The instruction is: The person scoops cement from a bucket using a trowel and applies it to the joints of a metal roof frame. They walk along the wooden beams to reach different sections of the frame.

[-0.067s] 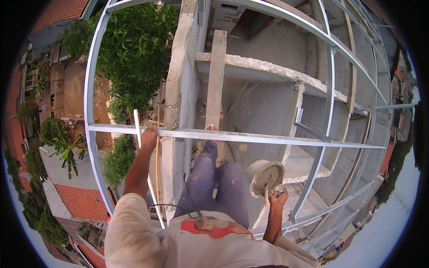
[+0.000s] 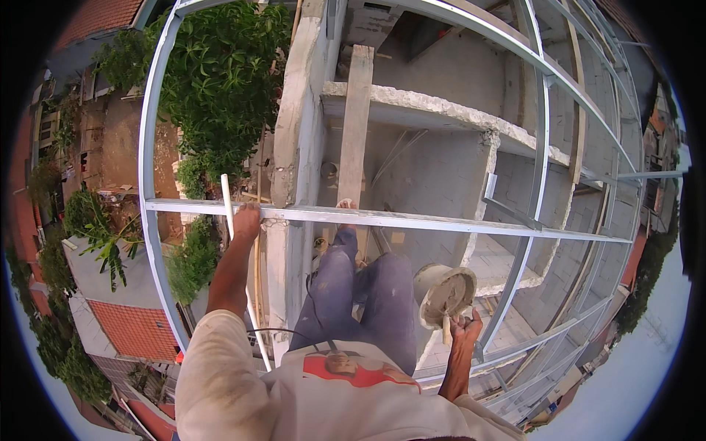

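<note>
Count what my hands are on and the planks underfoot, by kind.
Rail gripped by left hand: 1
Bucket by right hand: 1
Wooden stick in right hand: 1
Plank underfoot: 1
Total: 4

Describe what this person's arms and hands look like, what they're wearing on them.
Both hands are bare, no gloves: the left hand and the right hand. The forearms are bare too, with no watch or bands visible. A loose, cream-coloured short-sleeved shirt, somewhat soiled, covers the upper arms; the left sleeve ends near the elbow. The right sleeve is mostly out of view.
</note>
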A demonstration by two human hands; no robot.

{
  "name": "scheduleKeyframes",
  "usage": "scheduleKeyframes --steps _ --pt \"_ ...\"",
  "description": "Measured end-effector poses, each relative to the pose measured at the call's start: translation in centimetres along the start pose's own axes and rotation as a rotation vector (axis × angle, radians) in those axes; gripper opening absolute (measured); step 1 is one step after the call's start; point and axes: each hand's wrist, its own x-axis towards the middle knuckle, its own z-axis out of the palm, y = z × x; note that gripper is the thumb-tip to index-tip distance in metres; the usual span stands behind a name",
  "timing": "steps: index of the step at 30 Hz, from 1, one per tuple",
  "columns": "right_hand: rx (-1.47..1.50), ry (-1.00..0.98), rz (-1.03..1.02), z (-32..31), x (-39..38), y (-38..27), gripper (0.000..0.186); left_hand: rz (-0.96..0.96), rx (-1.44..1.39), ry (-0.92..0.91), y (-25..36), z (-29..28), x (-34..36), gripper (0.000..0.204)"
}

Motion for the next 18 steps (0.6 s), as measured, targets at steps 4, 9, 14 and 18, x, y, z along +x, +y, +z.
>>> scheduleKeyframes --steps 4,9,14,18 --pt "-0.123 -0.043 -0.3 0.0 -8.7 -4.5 0.033 -0.068 -0.029 0.012 0.0 0.8 -0.4 0.025" --pt "-0.237 -0.106 -0.493 0.1 -16.8 -8.6 0.036 -0.105 -0.118 0.006 0.8 0.3 -0.3 0.021" --pt "-0.266 -0.265 -0.541 2.9 -19.5 -10.3 0.039 -0.085 -0.123 0.05 0.7 0.5 -0.5 0.019" --pt "-0.311 -0.347 -0.521 8.2 -19.3 -8.8 0.042 -0.113 -0.16 0.065 0.5 1.3 0.1 0.018"
